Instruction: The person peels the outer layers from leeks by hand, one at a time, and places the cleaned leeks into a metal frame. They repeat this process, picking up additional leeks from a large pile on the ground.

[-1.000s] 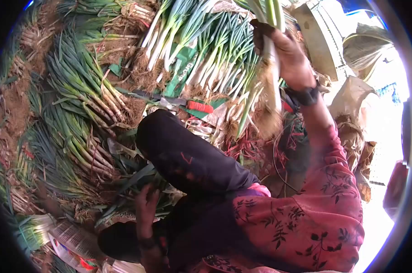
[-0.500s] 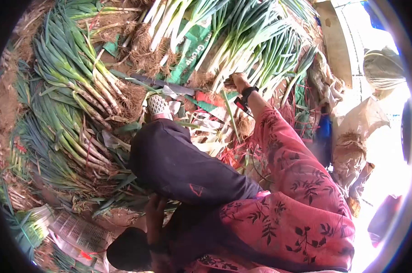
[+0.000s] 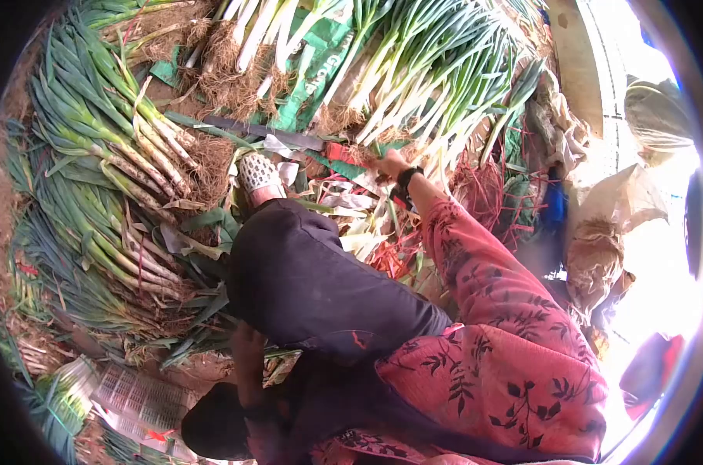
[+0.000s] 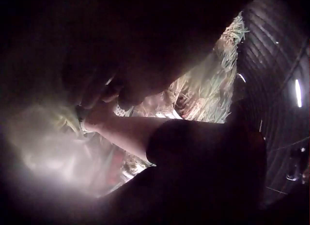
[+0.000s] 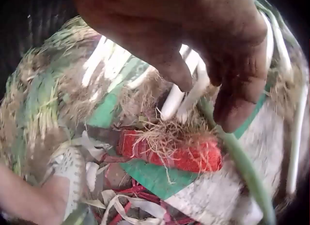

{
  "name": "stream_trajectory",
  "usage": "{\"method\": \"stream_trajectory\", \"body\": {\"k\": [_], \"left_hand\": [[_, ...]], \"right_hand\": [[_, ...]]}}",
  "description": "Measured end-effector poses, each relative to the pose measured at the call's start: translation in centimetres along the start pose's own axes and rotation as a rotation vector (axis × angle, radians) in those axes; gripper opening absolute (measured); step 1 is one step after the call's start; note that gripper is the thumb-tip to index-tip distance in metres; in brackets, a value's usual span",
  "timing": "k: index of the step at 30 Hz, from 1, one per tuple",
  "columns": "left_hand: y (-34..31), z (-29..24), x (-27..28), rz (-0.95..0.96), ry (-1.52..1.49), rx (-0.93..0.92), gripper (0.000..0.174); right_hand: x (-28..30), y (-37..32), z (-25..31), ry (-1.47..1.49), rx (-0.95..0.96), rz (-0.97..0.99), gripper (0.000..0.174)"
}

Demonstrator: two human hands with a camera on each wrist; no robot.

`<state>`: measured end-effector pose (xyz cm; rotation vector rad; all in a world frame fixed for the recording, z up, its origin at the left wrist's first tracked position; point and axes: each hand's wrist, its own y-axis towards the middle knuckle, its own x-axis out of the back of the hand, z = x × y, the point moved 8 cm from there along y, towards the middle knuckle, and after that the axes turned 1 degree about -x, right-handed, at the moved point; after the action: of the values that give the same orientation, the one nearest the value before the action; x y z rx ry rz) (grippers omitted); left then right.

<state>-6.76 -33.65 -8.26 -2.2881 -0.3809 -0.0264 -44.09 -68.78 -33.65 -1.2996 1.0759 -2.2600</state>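
My right hand (image 3: 390, 165) reaches over the red handle (image 3: 345, 153) of a knife on the ground. In the right wrist view, the thumb and fingers of my right hand (image 5: 193, 41) are parted with nothing between them. Below them, stringy roots of spring onions (image 5: 186, 97) lie across the red knife handle (image 5: 201, 155). A loose green stalk (image 5: 244, 167) runs beside the fingertips. My left hand (image 3: 247, 341) hangs by the bent knee, partly hidden behind the dark trouser leg (image 3: 312, 287); the left wrist view shows its fingers only dimly.
Bundled spring onions (image 3: 126, 155) lie at the left, and more spread across the top (image 3: 437, 70). A shoe (image 3: 257, 172) stands near the knife blade (image 3: 274, 136). Red strings (image 3: 390, 252) and peeled leaves litter the ground. Sacking (image 3: 599, 240) stands at the right.
A second ago my right hand held up spring onions at the upper right; they have been let go. The empty hand has moved down toward the knife handle. My left hand has moved in behind the knee.
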Motion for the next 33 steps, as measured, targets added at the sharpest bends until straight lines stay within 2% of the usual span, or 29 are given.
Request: {"method": "stream_trajectory", "body": {"k": [1,4,5,6,7,8,9,10,11,12,14,16,17,18,21,22,24,25,26,27,28,29,31,33], "left_hand": [[0.2,0.3,0.3,-0.002,-0.001,0.001,0.027],[-0.1,2.0,0.8,0.037,0.109,-0.015,0.029],[-0.2,2.9,0.8,0.010,-0.016,0.058,0.029],[-0.3,3.6,0.6,-0.016,-0.143,0.124,0.030],[-0.6,2.5,0.4,-0.018,-0.147,0.118,0.030],[-1.1,0.1,0.4,-0.029,0.010,0.050,0.030],[-1.4,-1.6,0.3,-0.045,0.167,-0.016,0.031],[-1.1,-0.6,0.2,-0.070,0.161,-0.014,0.031],[-0.9,0.5,-0.5,0.003,0.228,-0.138,0.031],[-1.8,-0.1,-0.2,0.044,0.303,-0.244,0.032],[-3.5,0.7,0.9,-0.046,0.011,-0.014,0.035],[-5.8,1.9,2.5,-0.145,-0.033,0.013,0.035],[-6.8,2.5,2.7,-0.141,-0.051,0.025,0.035],[-7.5,2.6,3.8,-0.142,0.075,-0.039,0.035],[-11.0,5.0,7.5,-0.288,-0.005,-0.021,0.036],[-11.9,5.4,8.7,-0.305,0.409,-0.271,0.035],[-14.7,5.5,11.6,-0.399,0.259,-0.204,0.034],[-16.0,5.6,13.1,-0.445,0.124,-0.152,0.033],[-17.0,5.5,14.6,-0.466,0.103,-0.157,0.033],[-18.3,5.3,16.6,-0.519,0.076,-0.209,0.033],[-19.5,5.3,18.5,-0.569,0.050,-0.261,0.032],[-20.4,5.7,20.0,-0.578,0.031,-0.269,0.032],[-22.3,5.9,22.7,-0.662,0.023,-0.375,0.036],[-22.9,6.1,24.5,-0.694,0.006,-0.404,0.034]], "right_hand": [[-0.4,-3.1,0.0,0.374,-0.107,0.097,0.032],[1.3,-5.0,0.1,-0.024,0.227,-0.127,0.028],[0.6,-6.7,-1.0,0.143,0.291,-0.079,0.024],[1.1,-9.8,-0.5,-0.008,0.433,-0.089,0.023],[1.6,-13.8,0.5,-0.087,0.402,-0.074,0.022],[0.8,-15.6,-0.4,-0.139,0.486,-0.076,0.022],[-1.7,-16.5,-2.6,-0.451,0.827,-0.167,0.023],[-6.2,-18.3,-5.9,-1.062,1.182,0.016,0.017],[-11.6,-18.4,-13.4,-1.525,1.370,0.251,0.015],[-14.2,-18.1,-10.1,-1.517,1.477,0.252,0.015],[-15.5,-22.7,-7.0,-1.322,1.588,0.220,0.015],[-17.5,-27.3,-2.2,-1.151,1.634,0.224,0.015],[-14.3,-26.6,-1.4,-1.073,1.626,0.229,0.015],[-12.3,-26.0,0.7,-1.004,1.598,0.229,0.015],[-7.9,-24.1,11.1,-0.793,1.496,0.235,0.015],[-8.4,-24.1,16.8,-0.724,1.461,0.246,0.015],[-2.3,-21.3,21.2,-0.596,1.380,0.264,0.014],[-2.9,-20.9,28.4,-0.537,1.330,0.266,0.014],[-3.1,-23.8,29.9,-0.478,1.275,0.263,0.014],[-2.3,-30.5,35.3,-0.728,1.980,-0.206,0.018],[-1.7,-27.9,39.3,-0.253,1.299,0.332,0.023],[-2.1,-34.1,43.4,-0.712,1.424,0.067,0.031],[-4.6,-45.4,46.9,-0.715,1.335,0.312,0.036],[-9.0,-51.5,48.9,-0.792,1.568,0.436,0.036]]}}
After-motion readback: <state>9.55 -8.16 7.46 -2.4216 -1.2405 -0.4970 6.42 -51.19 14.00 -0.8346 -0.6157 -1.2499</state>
